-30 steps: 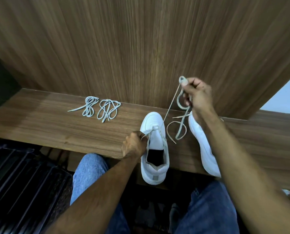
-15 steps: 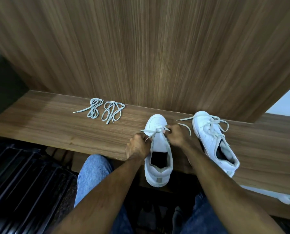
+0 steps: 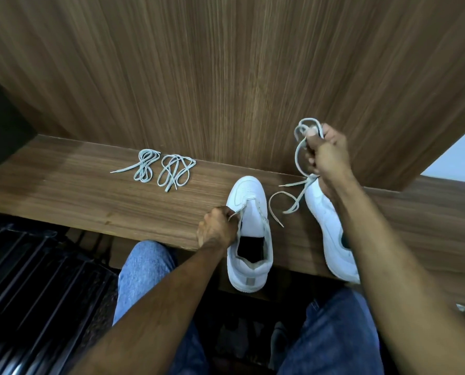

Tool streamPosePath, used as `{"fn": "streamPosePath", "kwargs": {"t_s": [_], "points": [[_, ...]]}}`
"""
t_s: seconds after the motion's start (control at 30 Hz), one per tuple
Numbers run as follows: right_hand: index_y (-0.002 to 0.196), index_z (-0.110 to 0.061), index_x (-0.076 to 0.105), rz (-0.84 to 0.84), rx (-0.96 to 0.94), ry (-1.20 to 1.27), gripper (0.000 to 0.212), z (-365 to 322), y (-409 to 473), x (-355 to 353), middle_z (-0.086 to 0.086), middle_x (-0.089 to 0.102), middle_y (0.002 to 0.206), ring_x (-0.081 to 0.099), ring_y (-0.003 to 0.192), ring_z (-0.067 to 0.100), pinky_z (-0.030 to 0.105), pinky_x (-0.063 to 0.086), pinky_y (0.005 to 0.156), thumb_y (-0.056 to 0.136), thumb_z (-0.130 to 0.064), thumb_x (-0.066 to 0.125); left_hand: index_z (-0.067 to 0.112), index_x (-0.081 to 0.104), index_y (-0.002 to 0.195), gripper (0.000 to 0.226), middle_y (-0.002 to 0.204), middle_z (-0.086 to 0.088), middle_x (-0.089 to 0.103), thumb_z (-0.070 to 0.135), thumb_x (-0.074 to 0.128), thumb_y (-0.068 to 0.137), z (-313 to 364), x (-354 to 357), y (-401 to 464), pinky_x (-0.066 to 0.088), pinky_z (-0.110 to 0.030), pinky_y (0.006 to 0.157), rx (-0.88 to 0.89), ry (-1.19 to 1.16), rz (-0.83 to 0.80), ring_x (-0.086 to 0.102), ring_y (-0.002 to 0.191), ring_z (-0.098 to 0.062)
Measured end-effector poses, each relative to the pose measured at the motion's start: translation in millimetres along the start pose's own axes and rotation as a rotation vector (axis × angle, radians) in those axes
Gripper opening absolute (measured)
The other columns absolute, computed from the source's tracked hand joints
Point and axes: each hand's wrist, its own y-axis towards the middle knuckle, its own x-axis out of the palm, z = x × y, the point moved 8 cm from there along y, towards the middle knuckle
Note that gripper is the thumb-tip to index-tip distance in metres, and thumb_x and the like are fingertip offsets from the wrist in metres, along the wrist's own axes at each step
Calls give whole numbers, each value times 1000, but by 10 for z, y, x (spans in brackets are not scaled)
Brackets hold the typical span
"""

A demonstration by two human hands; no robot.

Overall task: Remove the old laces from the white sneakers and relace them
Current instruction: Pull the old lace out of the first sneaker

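Two risks: near sneaker (image 3: 248,234), heel overhanging counter's (image 3: 90,201) front edge, pinched at eyelets by left hand (image 3: 217,227), could tip off; old lace (image 3: 301,169), bunched in right hand's (image 3: 327,155) fingers, could snag.

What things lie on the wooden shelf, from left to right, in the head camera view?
First lace bundle → second lace bundle → left hand → unlaced sneaker → loose lace → second sneaker, partly behind the right arm.
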Motion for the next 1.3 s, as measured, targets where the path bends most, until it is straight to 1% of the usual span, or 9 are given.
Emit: {"fn": "streamPosePath", "kwargs": {"t_s": [0.1,0.2,0.33,0.43,0.6,0.77,0.97,1.1,1.3], "points": [[87,-17,61,14,37,-245,14,324,133,-44,0,49,63,45,42,3,19,36,40,97,-13,52,28,70,99,22,105,-10,69,40,56,87,1,-6,-19,48,-37,83,0,-5,1,62,101,-36],[101,-10,66,-157,119,-639,16,1092,132,42,6,63,88,63,80,21,31,45,73,95,-13,51,27,70,96,21,102,-10,70,40,56,87,5,-1,-16,48,-35,80,7,-21,-7,62,99,-35],[140,-22,38,-528,268,-1251,65,1940,-152,21,11,38,150,39,135,30,39,35,109,79,-42,51,27,69,94,18,100,-10,70,38,57,87,5,3,-8,48,-35,79,22,-26,-20,62,98,-35],[148,-28,16,-571,195,-1329,83,2048,-195,-2,16,12,157,16,146,34,47,25,116,82,-53,59,27,70,96,20,99,-9,70,40,58,86,7,6,17,49,-35,80,28,-13,-20,63,98,-35],[149,-35,16,-609,131,-1426,70,2040,-241,43,18,8,158,13,146,37,48,26,114,91,-45,54,28,71,94,19,100,-8,70,41,59,85,43,9,61,50,-36,81,46,29,2,63,97,-34],[121,-18,59,-513,-119,-1502,32,1801,-387,177,10,47,135,57,114,35,43,50,89,92,-10,50,28,71,100,23,105,-11,70,40,59,85,108,3,106,50,-38,83,54,100,31,62,101,-36],[96,-7,70,-421,-368,-1529,19,1795,-860,199,9,62,105,65,93,31,40,54,59,80,-2,62,23,71,105,27,110,-13,67,38,58,87,180,-37,195,45,-36,83,9,102,54,60,105,-37],[113,-7,62,-451,-292,-1586,30,1724,-863,169,12,60,116,60,107,32,39,51,78,89,0,46,29,68,110,26,114,-9,67,33,58,86,240,-51,242,46,-38,90,-21,76,30,59,109,-36],[67,-16,69,-143,221,-625,22,1429,-519,-272,2,67,69,59,65,12,26,49,69,75,3,72,28,52,131,51,136,-1,52,26,64,82,788,-15,49,44,-40,98,417,-18,0,52,121,-27]]}}
